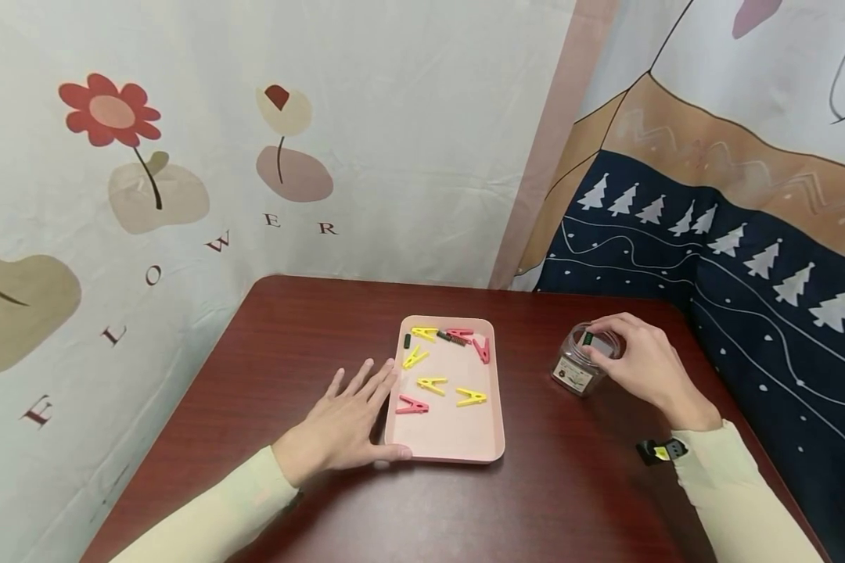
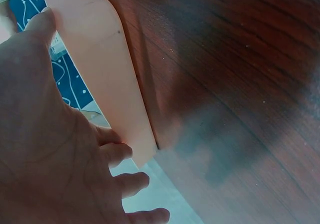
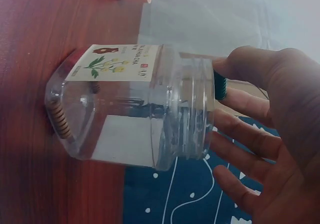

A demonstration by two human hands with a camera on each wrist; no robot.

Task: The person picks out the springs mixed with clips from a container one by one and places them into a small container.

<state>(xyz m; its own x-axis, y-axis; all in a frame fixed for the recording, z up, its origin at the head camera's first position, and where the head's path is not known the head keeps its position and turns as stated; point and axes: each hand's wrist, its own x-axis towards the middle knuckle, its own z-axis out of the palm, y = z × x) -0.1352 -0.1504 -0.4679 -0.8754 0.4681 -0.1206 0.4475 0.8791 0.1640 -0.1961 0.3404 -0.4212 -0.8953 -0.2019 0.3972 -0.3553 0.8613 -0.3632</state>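
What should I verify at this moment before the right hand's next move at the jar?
1. Green spring pinched in the right hand: ok.
2. Jar upright on the table: ok.
3. Jar mouth without a lid, spring held at it: ok.
4. Left hand steadying the jar: not ok; it touches the tray instead.
5. Tray free of springs: not ok; one dark spring lies near its left edge, others near the clips at the far end.
6. Right fingers clear of the jar's rim: cannot tell.
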